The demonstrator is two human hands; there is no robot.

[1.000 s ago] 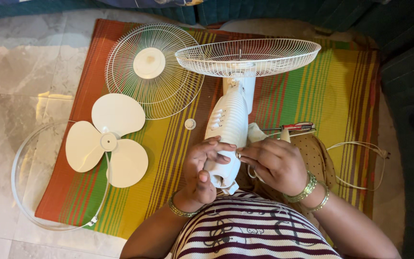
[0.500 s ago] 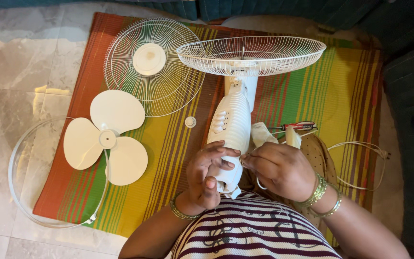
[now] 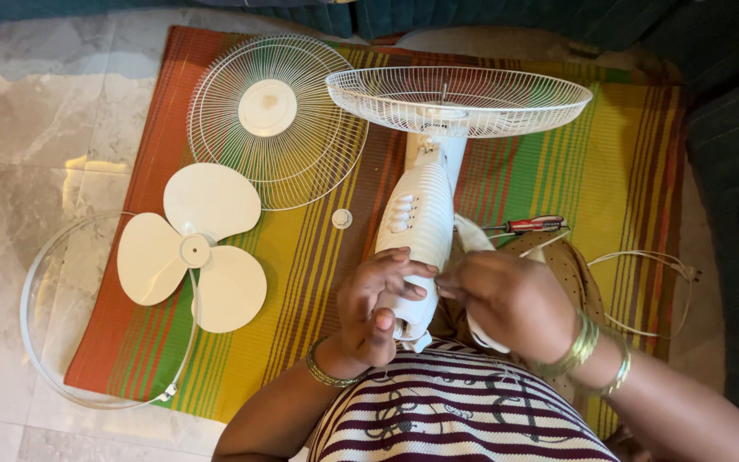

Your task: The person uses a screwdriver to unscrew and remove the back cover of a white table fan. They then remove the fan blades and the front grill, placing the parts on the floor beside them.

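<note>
Fingers (image 3: 399,272) of the left hand (image 3: 375,312) are clamped around the lower end of the white fan motor housing (image 3: 416,227), while the right hand (image 3: 506,299) pinches a white piece (image 3: 472,235) just right of that housing, fingers together. The housing lies on a striped mat (image 3: 241,359), its rear wire guard (image 3: 459,101) at the far end; left of it lie the front guard (image 3: 274,120), a small white cap (image 3: 341,219) and three-blade propeller (image 3: 192,252), and right of it a red-handled screwdriver (image 3: 534,225).

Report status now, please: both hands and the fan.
Left hand grips white fan motor housing. Right hand beside it, holding a white part. Rear grille attached on top. Blade, front grille lie apart on mat.
</note>
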